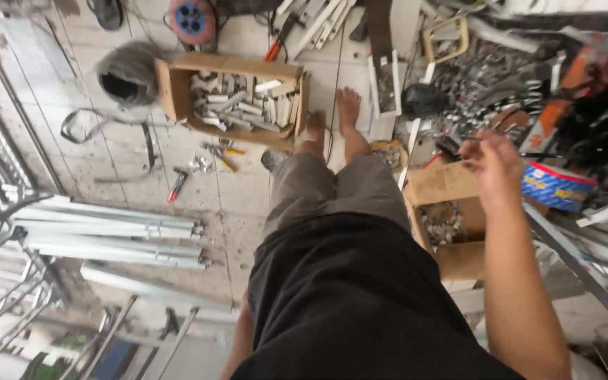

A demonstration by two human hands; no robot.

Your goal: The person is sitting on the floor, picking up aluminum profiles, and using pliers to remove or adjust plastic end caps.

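Cardboard box (452, 184) of small metal scraps, open-topped and brown, sits on the floor (233, 204) directly under the right hand (492, 163), whose fingers (470, 149) are loosely curled and grasp nothing I can make out; the left hand is out of view. Beyond that box lies a round blue-and-white package (556, 186). Far to its left, past the bare feet, a larger brown box (237, 98) holds pale metal offcuts on the dirty tiled floor.
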